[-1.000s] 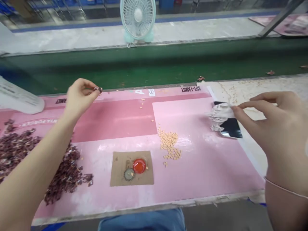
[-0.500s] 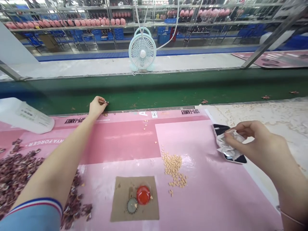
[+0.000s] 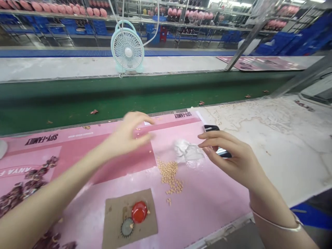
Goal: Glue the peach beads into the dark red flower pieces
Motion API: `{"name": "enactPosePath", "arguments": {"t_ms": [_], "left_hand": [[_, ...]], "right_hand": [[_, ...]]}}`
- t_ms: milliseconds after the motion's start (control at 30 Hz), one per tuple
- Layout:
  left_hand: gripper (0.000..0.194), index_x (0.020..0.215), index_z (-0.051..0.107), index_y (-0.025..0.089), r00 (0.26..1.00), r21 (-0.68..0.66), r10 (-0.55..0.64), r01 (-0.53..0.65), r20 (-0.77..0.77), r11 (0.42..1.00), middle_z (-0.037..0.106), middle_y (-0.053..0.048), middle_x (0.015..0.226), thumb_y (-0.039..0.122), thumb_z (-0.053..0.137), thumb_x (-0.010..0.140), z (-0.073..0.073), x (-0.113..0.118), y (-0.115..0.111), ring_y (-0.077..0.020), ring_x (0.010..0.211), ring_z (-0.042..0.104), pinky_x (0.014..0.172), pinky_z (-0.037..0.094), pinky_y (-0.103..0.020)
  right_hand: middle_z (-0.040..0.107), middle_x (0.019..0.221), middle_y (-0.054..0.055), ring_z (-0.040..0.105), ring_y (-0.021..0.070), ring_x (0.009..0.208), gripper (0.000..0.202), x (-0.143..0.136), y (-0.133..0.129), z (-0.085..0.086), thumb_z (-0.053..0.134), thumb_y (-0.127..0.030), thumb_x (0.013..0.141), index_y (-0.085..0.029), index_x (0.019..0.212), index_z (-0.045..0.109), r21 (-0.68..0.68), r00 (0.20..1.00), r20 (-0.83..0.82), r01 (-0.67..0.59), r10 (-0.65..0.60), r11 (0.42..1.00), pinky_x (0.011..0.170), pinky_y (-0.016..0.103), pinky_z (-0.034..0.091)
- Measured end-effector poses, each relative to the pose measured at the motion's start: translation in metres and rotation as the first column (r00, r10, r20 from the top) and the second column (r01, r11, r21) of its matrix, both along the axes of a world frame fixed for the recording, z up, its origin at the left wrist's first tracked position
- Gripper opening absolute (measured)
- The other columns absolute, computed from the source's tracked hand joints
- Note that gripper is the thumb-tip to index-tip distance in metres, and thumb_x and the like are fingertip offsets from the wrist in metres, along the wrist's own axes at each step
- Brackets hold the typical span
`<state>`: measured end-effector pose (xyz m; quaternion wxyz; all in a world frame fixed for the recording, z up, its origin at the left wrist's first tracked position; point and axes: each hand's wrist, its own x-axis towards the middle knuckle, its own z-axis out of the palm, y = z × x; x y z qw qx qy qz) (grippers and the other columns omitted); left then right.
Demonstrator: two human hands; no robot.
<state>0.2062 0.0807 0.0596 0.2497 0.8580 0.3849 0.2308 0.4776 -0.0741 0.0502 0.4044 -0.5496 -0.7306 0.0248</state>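
My left hand [image 3: 131, 133], blurred by motion, reaches over the pink mat [image 3: 202, 204] with thumb and fingers apart and nothing in it. A crumpled white tissue [image 3: 188, 151] lies just left of my right hand [image 3: 229, 155], beside the fingertips. Those fingers are loosely curled with a gap to the thumb. Behind them a black phone [image 3: 212, 128] is partly hidden. Small tan pieces [image 3: 169, 174] lie scattered below the tissue. Nearer me, a brown cardboard piece [image 3: 112, 214] bears a red round cap [image 3: 139, 211] and a crimped metal bottle cap [image 3: 127, 227].
A heap of dark reddish small parts [image 3: 15, 197] covers the left of the mat. Beyond runs a green belt [image 3: 158, 93] with a few small parts, one [image 3: 94, 111] near my left hand. A light blue fan [image 3: 127, 52] stands behind it. A metal post [image 3: 245, 45] rises at right.
My left hand has let go of a small part on the green belt and moved right. My right hand has let go of the tissue, now left of the phone. The view has turned right.
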Motion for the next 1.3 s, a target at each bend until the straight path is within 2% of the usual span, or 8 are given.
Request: {"name": "enactPosePath", "arguments": {"t_ms": [67, 133, 300, 467, 567, 867, 1100, 1300], "left_hand": [[0.027, 0.109, 0.07, 0.029, 0.968, -0.029, -0.242, 0.245, 0.064, 0.969, 0.073, 0.0, 0.119, 0.04, 0.079, 0.087, 0.008, 0.03, -0.034, -0.0263, 0.12, 0.064, 0.106, 0.052, -0.042], [0.031, 0.105, 0.068, 0.027, 0.935, -0.038, -0.338, 0.344, 0.109, 0.938, 0.075, -0.001, 0.112, 0.043, 0.084, 0.083, 0.012, 0.054, -0.058, -0.0269, 0.113, 0.066, 0.096, 0.056, -0.041], [0.02, 0.09, 0.064, 0.025, 0.941, -0.032, -0.288, 0.298, 0.177, 0.954, 0.073, 0.004, 0.091, 0.03, 0.083, 0.085, 0.01, 0.076, -0.082, -0.0213, 0.091, 0.068, 0.079, 0.055, -0.035], [0.021, 0.084, 0.054, 0.024, 0.93, 0.15, -0.251, 0.217, 0.267, 0.965, 0.067, 0.001, 0.091, 0.021, 0.074, 0.087, 0.009, 0.071, -0.093, -0.0191, 0.087, 0.064, 0.072, 0.052, -0.032], [0.024, 0.076, 0.05, 0.024, 0.93, 0.232, -0.267, 0.21, 0.251, 0.95, 0.064, 0.0, 0.081, 0.022, 0.07, 0.09, 0.011, 0.067, -0.1, -0.0194, 0.082, 0.06, 0.072, 0.052, -0.034], [0.011, 0.079, 0.064, 0.022, 0.923, 0.268, -0.289, 0.22, 0.255, 0.938, 0.068, 0.0, 0.078, 0.017, 0.064, 0.089, 0.014, 0.058, -0.114, -0.0183, 0.081, 0.061, 0.073, 0.052, -0.032], [0.015, 0.071, 0.067, 0.019, 0.913, 0.046, -0.253, 0.251, 0.321, 0.967, 0.066, 0.002, 0.073, 0.013, 0.06, 0.083, 0.022, 0.056, -0.12, -0.012, 0.074, 0.059, 0.07, 0.047, -0.024], [0.012, 0.066, 0.069, 0.02, 0.903, -0.195, -0.164, 0.258, 0.398, 0.946, 0.065, 0.003, 0.072, 0.018, 0.062, 0.075, 0.029, 0.057, -0.122, -0.0097, 0.069, 0.059, 0.069, 0.048, -0.022]], "right_hand": [[0.078, 0.101, 0.005, 0.075, 0.0193, 0.087, 0.011, -0.007, -0.002, -0.001, 0.067, -0.024, 0.095, -0.029, 0.088, 0.075, 0.017, 0.996, -0.09, -0.008, 0.01, 1.0, 0.057, 0.028, 0.057], [0.078, 0.097, 0.004, 0.074, 0.0184, 0.084, 0.011, -0.012, -0.005, -0.004, 0.07, -0.023, 0.093, -0.03, 0.09, 0.078, 0.026, 0.978, -0.204, -0.026, 0.031, 0.999, 0.057, 0.028, 0.057], [0.079, 0.086, 0.001, 0.073, 0.017, 0.078, 0.017, -0.018, -0.015, -0.007, 0.076, -0.018, 0.089, -0.034, 0.091, 0.082, 0.025, 0.868, -0.489, -0.083, 0.085, 0.996, 0.061, 0.027, 0.059], [0.081, 0.084, 0.001, 0.076, 0.0185, 0.081, 0.008, -0.025, -0.027, -0.014, 0.082, -0.029, 0.088, -0.036, 0.088, 0.084, -0.024, 0.695, -0.717, -0.086, 0.043, 0.996, 0.07, 0.031, 0.064], [0.081, 0.083, 0.0, 0.076, 0.0182, 0.079, 0.005, -0.031, -0.032, -0.018, 0.082, -0.033, 0.088, -0.038, 0.089, 0.084, -0.02, 0.661, -0.749, -0.082, 0.039, 0.996, 0.067, 0.03, 0.064], [0.081, 0.082, 0.001, 0.077, 0.0188, 0.079, 0.006, -0.046, -0.044, -0.02, 0.085, -0.032, 0.086, -0.037, 0.087, 0.085, -0.022, 0.614, -0.788, -0.111, 0.051, 0.994, 0.073, 0.032, 0.067], [0.081, 0.082, 0.002, 0.077, 0.0163, 0.079, 0.003, -0.054, -0.047, -0.024, 0.086, -0.04, 0.085, -0.037, 0.084, 0.085, -0.043, 0.52, -0.853, -0.162, 0.049, 0.986, 0.072, 0.027, 0.066], [0.081, 0.084, 0.002, 0.076, 0.0156, 0.077, 0.007, -0.06, -0.05, -0.025, 0.085, -0.044, 0.086, -0.037, 0.084, 0.085, -0.05, 0.409, -0.911, -0.229, 0.049, 0.972, 0.069, 0.027, 0.065]]}}
